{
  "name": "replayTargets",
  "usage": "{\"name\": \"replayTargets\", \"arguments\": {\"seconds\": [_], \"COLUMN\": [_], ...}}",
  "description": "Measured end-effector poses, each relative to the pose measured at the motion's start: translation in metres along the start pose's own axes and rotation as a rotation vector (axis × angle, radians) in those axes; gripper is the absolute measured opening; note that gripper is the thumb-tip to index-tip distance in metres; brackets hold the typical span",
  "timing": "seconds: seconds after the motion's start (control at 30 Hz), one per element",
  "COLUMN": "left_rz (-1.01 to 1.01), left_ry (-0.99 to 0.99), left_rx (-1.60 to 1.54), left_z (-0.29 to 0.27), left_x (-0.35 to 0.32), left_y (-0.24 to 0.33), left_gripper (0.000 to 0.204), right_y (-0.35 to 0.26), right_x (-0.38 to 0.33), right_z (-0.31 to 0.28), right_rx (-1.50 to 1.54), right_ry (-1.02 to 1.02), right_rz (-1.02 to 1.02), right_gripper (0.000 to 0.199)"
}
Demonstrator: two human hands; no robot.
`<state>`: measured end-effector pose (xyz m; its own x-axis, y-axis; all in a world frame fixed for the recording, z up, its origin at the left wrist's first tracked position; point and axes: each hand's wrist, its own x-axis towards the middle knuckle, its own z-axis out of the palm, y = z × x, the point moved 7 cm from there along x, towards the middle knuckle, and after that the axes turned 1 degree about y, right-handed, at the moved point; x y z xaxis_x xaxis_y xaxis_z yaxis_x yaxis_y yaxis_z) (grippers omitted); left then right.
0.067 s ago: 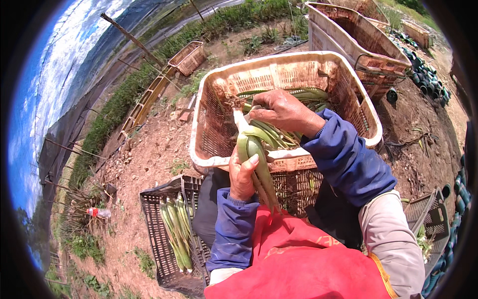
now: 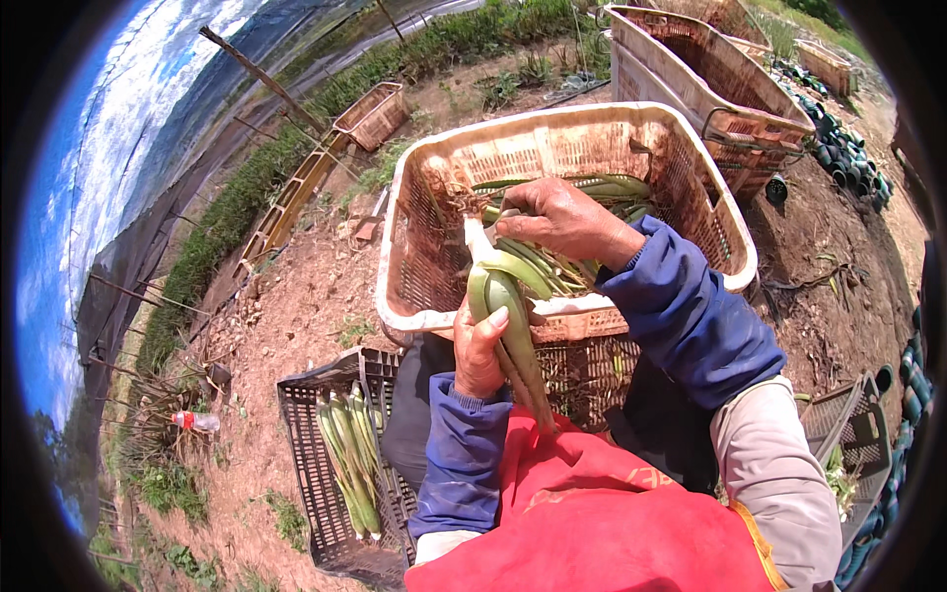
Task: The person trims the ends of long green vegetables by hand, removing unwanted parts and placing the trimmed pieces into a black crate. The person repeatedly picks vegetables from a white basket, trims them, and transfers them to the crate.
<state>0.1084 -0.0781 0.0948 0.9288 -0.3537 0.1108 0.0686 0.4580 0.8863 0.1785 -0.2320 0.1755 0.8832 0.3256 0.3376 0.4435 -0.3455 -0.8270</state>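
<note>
My left hand (image 2: 481,351) is wrapped round a thick green onion stalk (image 2: 508,311), its thumb lying along the near side. The stalk stands tilted, its white base and brown roots upward and its green end pointing down to my red apron. Partway up, an outer leaf bends away to the right. My right hand (image 2: 567,222) is closed in a pinch beside the white base; what its fingers hold is hidden. Behind and below both hands, more green stalks (image 2: 617,185) lie in a large, dirt-stained plastic crate (image 2: 552,128).
A black crate (image 2: 301,449) at lower left holds several pale green stalks (image 2: 350,459). Stacked crates (image 2: 681,64) stand far right, near dark pots (image 2: 848,148). Another dark crate (image 2: 866,434) is at my right. A bottle (image 2: 195,421) lies on the soil at left.
The onion stalk has turned slightly in my left hand, and its lower leaf ends hang closer together. My right hand has barely moved.
</note>
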Motion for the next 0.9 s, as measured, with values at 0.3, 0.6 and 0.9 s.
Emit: {"name": "replayTargets", "arguments": {"seconds": [0.3,0.6,0.9], "left_rz": [0.129,0.184,0.075], "left_ry": [0.082,0.132,0.058], "left_rx": [0.503,0.893,0.358], "left_z": [-0.012,-0.008,-0.012], "left_x": [0.005,-0.007,-0.005], "left_y": [0.015,0.025,0.015], "left_gripper": [0.049,0.063,0.053], "right_y": [0.002,-0.001,-0.005], "right_x": [-0.003,-0.007,-0.003], "right_z": [0.012,0.019,0.023], "right_rx": [0.058,-0.036,-0.020], "right_ry": [-0.196,-0.300,-0.122], "right_rz": [0.046,0.034,-0.014], "right_gripper": [0.055,0.037,0.029]}}
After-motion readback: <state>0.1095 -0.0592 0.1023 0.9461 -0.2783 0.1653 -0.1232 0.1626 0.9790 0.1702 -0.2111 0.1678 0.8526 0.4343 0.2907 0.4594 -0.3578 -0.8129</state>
